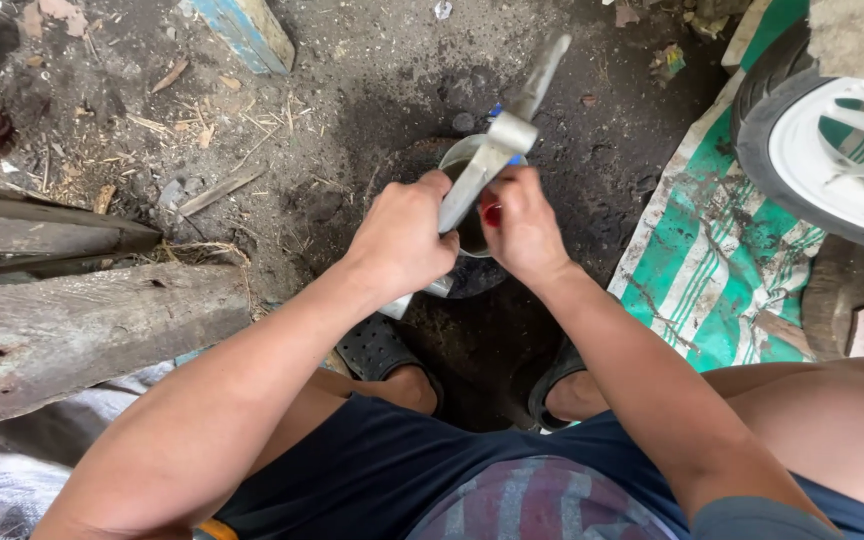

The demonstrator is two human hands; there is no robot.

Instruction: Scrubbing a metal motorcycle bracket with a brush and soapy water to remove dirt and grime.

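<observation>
Far left we log two weathered wooden beams [72, 330], grey, cracked and rough-grained, lying on the dirt floor [352, 90], which is dark, oily and strewn with wood chips and straw. Above them, at the top edge, one painted plank end [247, 30], blue and pale, lies tilted.

Our left hand [402, 240] has its grip wrapped tight around the lower shaft of one long metal bracket [497, 145], silver-grey, flat-sided and angular, which rises tilted up and to the right from the fist. The bracket sits at centre frame, over one small round cup [464, 160] with a pale rim and dark contents, standing on the floor just behind the hands.

Our right hand [522, 230] rests against the bracket's right side; its grip is pressed together, pinching a small red object [492, 214] too hidden to identify.

Below the hands, two dark rubber sandals [377, 345] show, one per foot, the left one perforated.

Further right, one woven plastic sheet [712, 270], green with white stripes, lies mud-smeared on the floor. At the far right, one wheel [812, 150]: black rubber tyre, white spoked rim, partly cut by the frame.
</observation>
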